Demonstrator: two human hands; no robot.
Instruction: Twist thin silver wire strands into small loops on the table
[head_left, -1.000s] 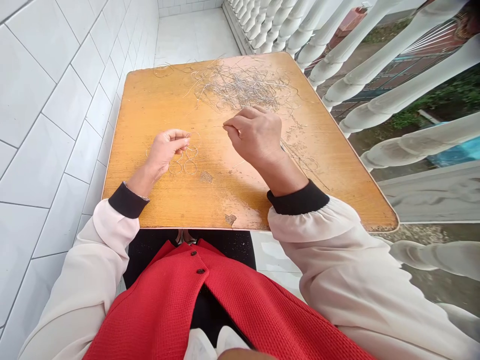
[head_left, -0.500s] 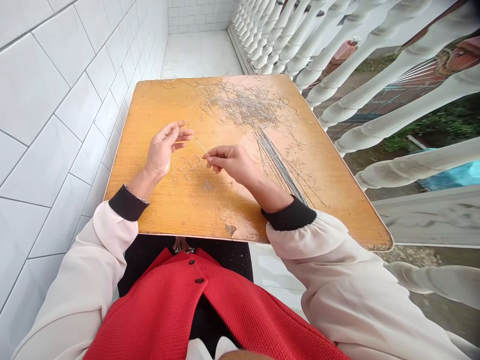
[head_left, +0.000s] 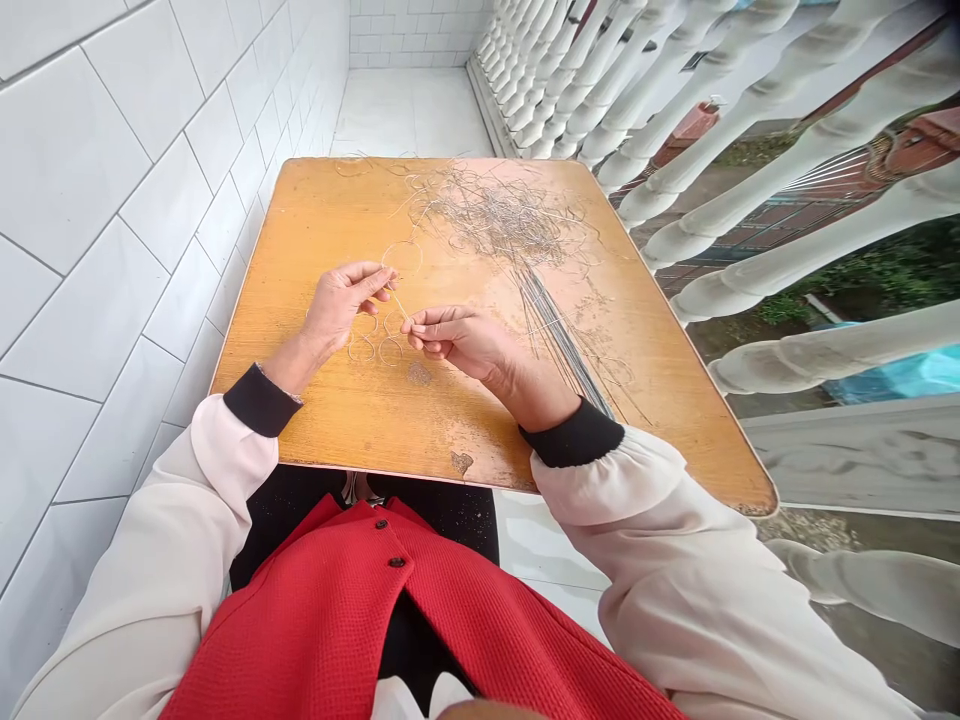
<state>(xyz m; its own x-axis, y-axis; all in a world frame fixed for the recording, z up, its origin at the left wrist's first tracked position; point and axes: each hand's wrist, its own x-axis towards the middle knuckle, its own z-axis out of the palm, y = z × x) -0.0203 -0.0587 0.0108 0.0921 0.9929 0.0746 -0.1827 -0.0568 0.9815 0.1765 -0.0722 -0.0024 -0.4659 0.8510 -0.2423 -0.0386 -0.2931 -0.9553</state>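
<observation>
Pinching a thin wire [head_left: 400, 301] above the worktop [head_left: 322, 215], the left hand [head_left: 339, 305] grips beside its round loop [head_left: 403, 242] and the right hand [head_left: 469, 345] its nearer end. The straight length slants near-right to far-left, loop pointing away.

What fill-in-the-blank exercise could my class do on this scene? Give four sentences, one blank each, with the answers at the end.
1. The left hand and the right hand both pinch a thin wire; the straight wire bundle lies nearer the ____ one.
2. Seen from the person, the tangled wire pile lies toward the ____ edge of the table.
3. The buttoned garment is coloured ____.
4. Both sleeve cuffs are coloured ____.

Answers: right; far; red; black.
</observation>
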